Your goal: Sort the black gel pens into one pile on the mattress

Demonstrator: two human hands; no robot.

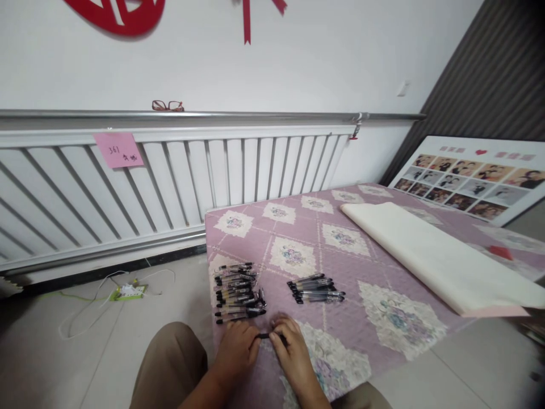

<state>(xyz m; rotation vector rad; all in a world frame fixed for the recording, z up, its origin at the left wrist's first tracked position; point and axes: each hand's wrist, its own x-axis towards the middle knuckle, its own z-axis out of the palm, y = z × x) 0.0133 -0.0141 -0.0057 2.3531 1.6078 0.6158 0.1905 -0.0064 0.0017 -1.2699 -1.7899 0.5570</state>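
A dark pen (264, 336) lies level between my two hands at the near edge of the table. My left hand (239, 347) is closed around one end of it, and my right hand (289, 343) grips the other end with thumb and fingers. Much of the pen is hidden by the fingers. Just beyond my left hand is a pile of several black-capped pens (236, 296) at the table's left edge. Farther right, a smaller group of pens (317, 288) lies side by side beyond my right hand.
The table has a purple flowered cloth (293, 227). A cream roll or folded sheet (426, 250) lies on its right, with a photo board (472, 179) behind. A white radiator (238, 170) stands along the wall. A power strip (130, 292) with cables is on the floor at left.
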